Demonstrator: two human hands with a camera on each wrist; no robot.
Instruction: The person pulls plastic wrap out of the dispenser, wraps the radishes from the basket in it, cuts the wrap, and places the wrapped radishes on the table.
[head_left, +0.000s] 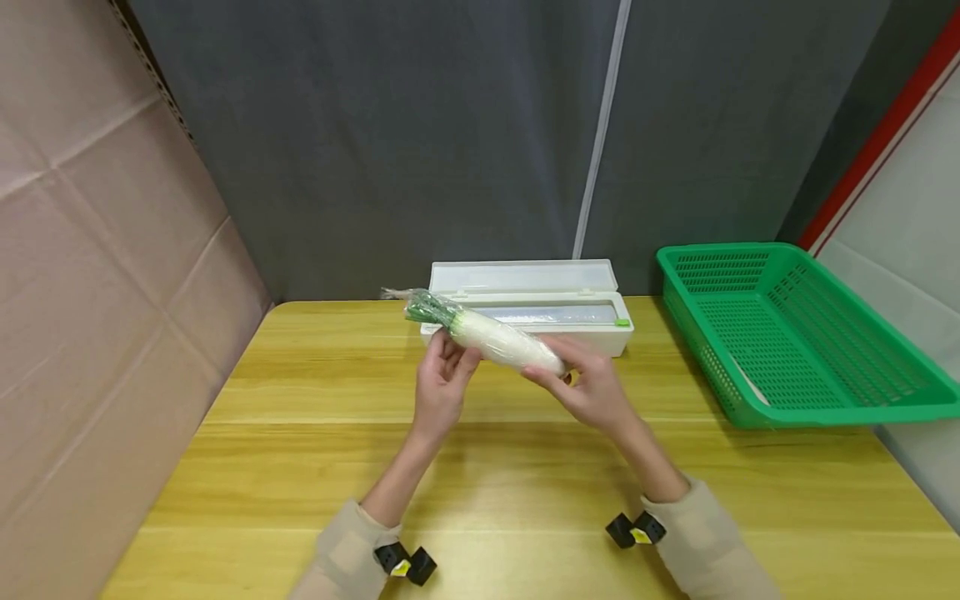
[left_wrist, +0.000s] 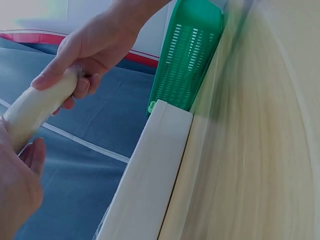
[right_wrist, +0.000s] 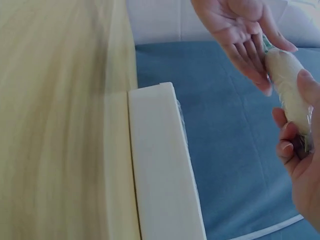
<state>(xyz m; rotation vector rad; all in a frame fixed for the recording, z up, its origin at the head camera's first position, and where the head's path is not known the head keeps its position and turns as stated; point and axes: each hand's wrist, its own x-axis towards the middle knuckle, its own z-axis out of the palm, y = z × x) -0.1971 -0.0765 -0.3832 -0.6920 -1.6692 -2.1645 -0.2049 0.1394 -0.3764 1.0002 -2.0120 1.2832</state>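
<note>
A white radish (head_left: 504, 340) with green leaf stubs (head_left: 431, 308) is wrapped in clear plastic film and held above the table, tilted with its leafy end up to the left. My right hand (head_left: 587, 379) grips the lower right end, thumb on one side and fingers curled round the other, as the right wrist view also shows. Near the leafy end, my left hand (head_left: 442, 383) holds the radish lightly between thumb and fairly straight fingers. Behind the radish stands a white cling film box (head_left: 600, 342) with its lid (head_left: 522, 275) raised and a film roll inside.
A green perforated basket (head_left: 720, 367) stands at the right side of the wooden table (head_left: 315, 467). Dark grey cloth (head_left: 375, 150) hangs behind the table. A pale covered panel (head_left: 112, 292) rises on the left.
</note>
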